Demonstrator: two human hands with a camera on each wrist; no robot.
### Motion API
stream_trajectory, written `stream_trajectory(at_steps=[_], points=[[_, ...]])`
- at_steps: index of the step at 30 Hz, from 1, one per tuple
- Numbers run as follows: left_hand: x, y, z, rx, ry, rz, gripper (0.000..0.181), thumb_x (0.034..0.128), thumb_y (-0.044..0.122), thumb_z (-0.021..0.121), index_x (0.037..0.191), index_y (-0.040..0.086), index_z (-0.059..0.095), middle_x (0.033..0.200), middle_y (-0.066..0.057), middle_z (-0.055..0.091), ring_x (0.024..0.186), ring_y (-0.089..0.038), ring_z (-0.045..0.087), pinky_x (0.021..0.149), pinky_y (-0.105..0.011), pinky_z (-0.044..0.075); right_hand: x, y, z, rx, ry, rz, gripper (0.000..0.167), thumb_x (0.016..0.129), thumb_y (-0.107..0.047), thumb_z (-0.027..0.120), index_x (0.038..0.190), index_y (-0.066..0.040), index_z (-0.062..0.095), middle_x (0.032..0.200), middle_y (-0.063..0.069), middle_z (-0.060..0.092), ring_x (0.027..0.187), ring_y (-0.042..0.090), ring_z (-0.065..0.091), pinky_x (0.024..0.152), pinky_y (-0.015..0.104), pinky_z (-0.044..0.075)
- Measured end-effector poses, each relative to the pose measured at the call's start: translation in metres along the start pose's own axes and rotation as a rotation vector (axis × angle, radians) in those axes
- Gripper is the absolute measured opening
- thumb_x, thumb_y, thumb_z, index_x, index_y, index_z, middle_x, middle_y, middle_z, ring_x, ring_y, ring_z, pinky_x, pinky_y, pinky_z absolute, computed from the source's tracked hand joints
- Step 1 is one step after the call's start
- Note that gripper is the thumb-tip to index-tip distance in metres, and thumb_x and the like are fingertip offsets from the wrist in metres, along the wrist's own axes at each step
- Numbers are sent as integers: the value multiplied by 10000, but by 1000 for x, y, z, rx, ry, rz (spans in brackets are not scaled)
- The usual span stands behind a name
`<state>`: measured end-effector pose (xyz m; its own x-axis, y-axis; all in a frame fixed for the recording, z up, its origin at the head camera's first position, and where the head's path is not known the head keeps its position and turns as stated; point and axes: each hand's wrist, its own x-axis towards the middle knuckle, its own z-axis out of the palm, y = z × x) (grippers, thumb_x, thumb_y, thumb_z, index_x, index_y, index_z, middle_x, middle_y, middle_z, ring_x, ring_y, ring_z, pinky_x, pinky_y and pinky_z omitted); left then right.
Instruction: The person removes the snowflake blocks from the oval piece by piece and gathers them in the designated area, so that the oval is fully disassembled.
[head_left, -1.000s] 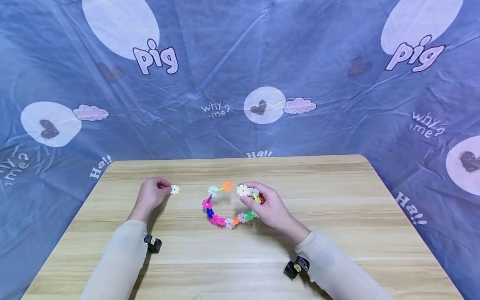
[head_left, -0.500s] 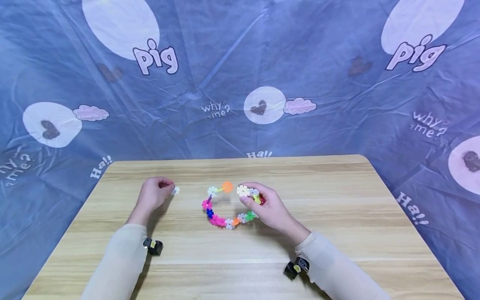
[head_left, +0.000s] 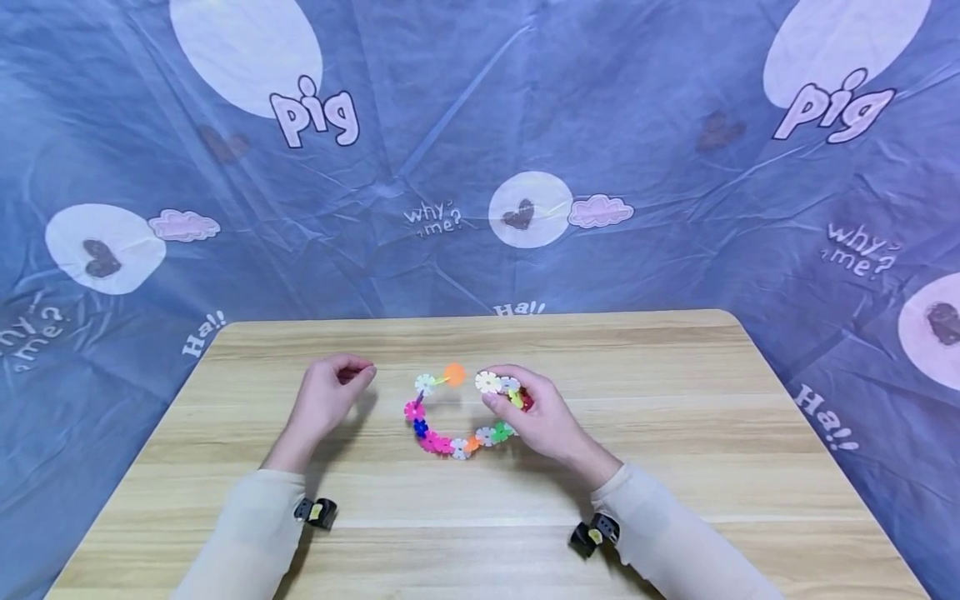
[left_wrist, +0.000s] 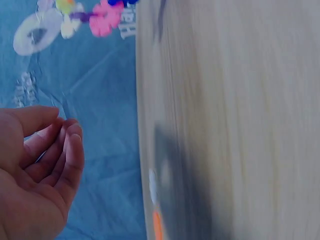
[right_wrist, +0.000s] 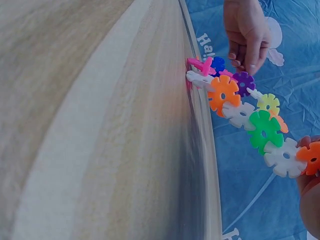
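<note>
A chain of flower-shaped plastic snowflake discs (head_left: 444, 444) curves above the table in the head view, its two ends apart. My right hand (head_left: 540, 417) grips the chain's right end by thumb and fingers, beside a pale disc (head_left: 487, 382). The other end carries an orange disc (head_left: 454, 374). Left of the chain, my left hand (head_left: 330, 400) pinches thumb and fingertips together, as it did on the white snowflake disc half a second ago. That disc is edge-on or hidden by the fingers now. In the right wrist view, green (right_wrist: 265, 131) and purple (right_wrist: 243, 84) discs show face-on.
A white edge-on piece (left_wrist: 153, 186) and an orange one (left_wrist: 157, 224) lie near the table's edge in the left wrist view. The wooden table (head_left: 480, 550) meets a blue printed cloth (head_left: 420, 100) at the back. Each sleeve carries a small black camera.
My left hand has moved right, toward the chain; the white disc at its fingertips turned and has gone from sight. My right hand and the chain stay almost still.
</note>
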<state>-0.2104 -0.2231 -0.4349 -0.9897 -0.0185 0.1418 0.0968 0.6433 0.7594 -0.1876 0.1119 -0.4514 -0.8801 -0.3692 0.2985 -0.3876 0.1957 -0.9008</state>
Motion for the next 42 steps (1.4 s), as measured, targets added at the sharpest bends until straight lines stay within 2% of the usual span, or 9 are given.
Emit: stream_trajectory(at_steps=[10,16,21,24,31,38,42], points=[[-13,27,18,-30,0,104,153,1017,120,737,1108,14,800,1004,-129,801,927,-223,719,809,-231,566,0,-3,0,18,4,-6,337,1038,-136,702,1365,-52,689,1201,129,746,1023,109,687,921,280,603],[-15,34,24,-31,-17,157,113,1001,98,756,1076,31,807,972,-96,792,914,-213,704,813,-262,570,1,-5,0,32,3,-3,350,1030,-116,704,1371,-41,682,1150,141,738,916,95,675,807,252,605],[-16,38,28,-40,-44,162,108,1003,110,761,1077,51,812,994,-80,806,930,-207,703,820,-286,569,1,-5,1,33,1,4,365,1026,-114,710,1382,-42,678,1147,143,734,887,91,672,777,243,604],[-17,41,30,-66,-62,155,112,1006,113,759,1082,48,811,1001,-86,812,928,-206,704,825,-288,571,2,-6,1,38,1,9,370,1026,-120,711,1386,-42,677,1174,150,733,927,100,682,811,247,613],[-20,49,33,-134,-108,96,152,1031,162,742,1125,60,804,1030,-90,800,927,-189,684,780,-256,552,4,-6,-1,35,17,10,379,1018,-118,725,1388,-46,683,1229,158,735,1010,114,691,885,242,610],[-20,57,39,-227,-147,154,162,1025,133,741,1110,7,796,999,-152,796,848,-151,658,724,-230,550,4,-6,-2,31,19,-3,379,1015,-114,726,1386,-47,686,1190,152,746,950,93,692,831,242,612],[-20,62,43,-247,-167,166,164,1025,135,740,1110,6,796,1025,-166,803,842,-140,666,711,-227,556,5,-7,-2,30,15,-15,381,1014,-107,724,1389,-46,685,1192,154,749,956,93,694,836,247,613]])
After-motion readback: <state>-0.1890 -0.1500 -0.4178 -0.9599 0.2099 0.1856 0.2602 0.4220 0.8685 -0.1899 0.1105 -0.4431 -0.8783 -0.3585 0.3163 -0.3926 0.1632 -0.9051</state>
